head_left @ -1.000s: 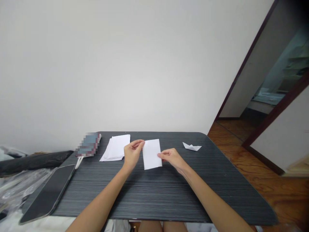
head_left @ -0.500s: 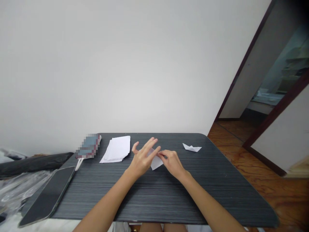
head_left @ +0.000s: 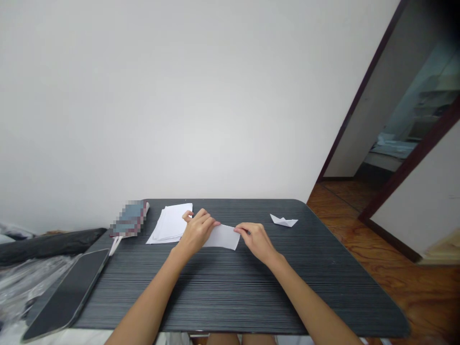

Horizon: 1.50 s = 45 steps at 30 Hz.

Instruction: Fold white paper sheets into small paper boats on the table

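A small white sheet of paper [head_left: 223, 236] lies across the dark table [head_left: 230, 292] between my hands. My left hand [head_left: 197, 234] rests on its left end with curled fingers pinching the edge. My right hand [head_left: 255, 240] pinches the paper's right end with closed fingers. The sheet is turned long side across, low to the tabletop.
A stack of white sheets [head_left: 170, 222] lies behind my left hand. A folded paper boat [head_left: 283, 221] sits at the back right. A phone [head_left: 68, 293] lies at the left edge, near a blurred booklet [head_left: 128, 219]. A wooden floor and a doorway are on the right.
The sheet went from upright and lengthwise to lying crosswise near the table. My left hand let go, opened over it, then closed again on its left end.
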Each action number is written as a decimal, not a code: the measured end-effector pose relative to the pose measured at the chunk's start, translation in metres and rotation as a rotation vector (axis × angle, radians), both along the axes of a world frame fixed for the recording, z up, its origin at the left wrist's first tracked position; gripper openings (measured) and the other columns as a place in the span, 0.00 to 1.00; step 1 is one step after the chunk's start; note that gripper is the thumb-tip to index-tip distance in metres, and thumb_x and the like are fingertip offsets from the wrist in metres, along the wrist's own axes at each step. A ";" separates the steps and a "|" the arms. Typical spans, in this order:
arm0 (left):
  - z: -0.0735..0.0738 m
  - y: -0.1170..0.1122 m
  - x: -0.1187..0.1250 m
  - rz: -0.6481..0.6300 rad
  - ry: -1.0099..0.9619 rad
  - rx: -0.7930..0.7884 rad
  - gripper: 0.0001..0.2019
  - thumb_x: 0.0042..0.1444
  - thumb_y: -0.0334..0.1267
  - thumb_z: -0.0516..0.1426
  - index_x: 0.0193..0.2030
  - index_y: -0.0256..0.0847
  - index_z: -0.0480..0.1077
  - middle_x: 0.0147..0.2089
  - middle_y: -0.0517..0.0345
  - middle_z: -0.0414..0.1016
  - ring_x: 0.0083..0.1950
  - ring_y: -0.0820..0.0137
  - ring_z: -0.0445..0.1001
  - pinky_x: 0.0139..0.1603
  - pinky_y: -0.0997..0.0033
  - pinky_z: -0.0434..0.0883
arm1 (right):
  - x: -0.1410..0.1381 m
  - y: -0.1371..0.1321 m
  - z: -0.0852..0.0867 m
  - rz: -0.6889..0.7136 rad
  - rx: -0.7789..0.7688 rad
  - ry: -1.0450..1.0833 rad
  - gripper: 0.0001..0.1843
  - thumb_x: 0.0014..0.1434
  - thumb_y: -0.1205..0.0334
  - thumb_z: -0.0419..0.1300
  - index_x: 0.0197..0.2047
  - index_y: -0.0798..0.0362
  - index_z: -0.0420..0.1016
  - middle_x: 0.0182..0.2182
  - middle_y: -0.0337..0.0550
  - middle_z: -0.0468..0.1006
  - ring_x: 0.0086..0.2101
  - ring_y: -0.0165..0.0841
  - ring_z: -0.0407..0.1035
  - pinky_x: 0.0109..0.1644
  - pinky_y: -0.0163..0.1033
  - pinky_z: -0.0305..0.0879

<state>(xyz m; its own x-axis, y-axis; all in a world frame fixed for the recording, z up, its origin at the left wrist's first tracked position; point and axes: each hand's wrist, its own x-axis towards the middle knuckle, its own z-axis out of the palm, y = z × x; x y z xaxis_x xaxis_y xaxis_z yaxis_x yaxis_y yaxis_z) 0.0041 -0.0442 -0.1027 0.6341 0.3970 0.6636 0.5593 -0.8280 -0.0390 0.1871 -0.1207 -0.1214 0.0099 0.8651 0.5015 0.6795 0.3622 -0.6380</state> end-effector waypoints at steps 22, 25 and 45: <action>-0.019 -0.009 0.021 -0.149 -0.578 -0.922 0.12 0.49 0.41 0.52 0.30 0.33 0.71 0.30 0.54 0.73 0.30 0.70 0.69 0.29 0.76 0.63 | -0.008 0.012 -0.016 0.146 -0.303 0.822 0.16 0.45 0.55 0.60 0.33 0.60 0.74 0.21 0.45 0.76 0.18 0.30 0.66 0.20 0.35 0.63; -0.019 -0.008 0.021 -0.131 -0.631 -1.028 0.12 0.47 0.40 0.53 0.23 0.32 0.69 0.21 0.58 0.69 0.24 0.74 0.66 0.23 0.78 0.60 | -0.005 0.013 -0.016 0.187 -0.223 0.839 0.13 0.46 0.58 0.59 0.34 0.58 0.75 0.24 0.44 0.77 0.22 0.31 0.68 0.26 0.36 0.65; -0.014 -0.017 0.026 -0.407 -0.616 -1.635 0.22 0.49 0.50 0.51 0.27 0.27 0.67 0.23 0.44 0.73 0.23 0.65 0.74 0.21 0.71 0.69 | 0.011 0.008 -0.011 0.082 0.015 0.308 0.16 0.48 0.72 0.51 0.36 0.52 0.76 0.23 0.41 0.72 0.22 0.27 0.61 0.25 0.32 0.54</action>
<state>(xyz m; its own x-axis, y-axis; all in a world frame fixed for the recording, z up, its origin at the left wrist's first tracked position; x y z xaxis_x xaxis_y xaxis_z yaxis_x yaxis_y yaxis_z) 0.0302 -0.0615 -0.1171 0.6880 0.7241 -0.0478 -0.0534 0.1161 0.9918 0.1977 -0.1123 -0.1325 0.0939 0.8619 0.4982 0.4232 0.4184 -0.8036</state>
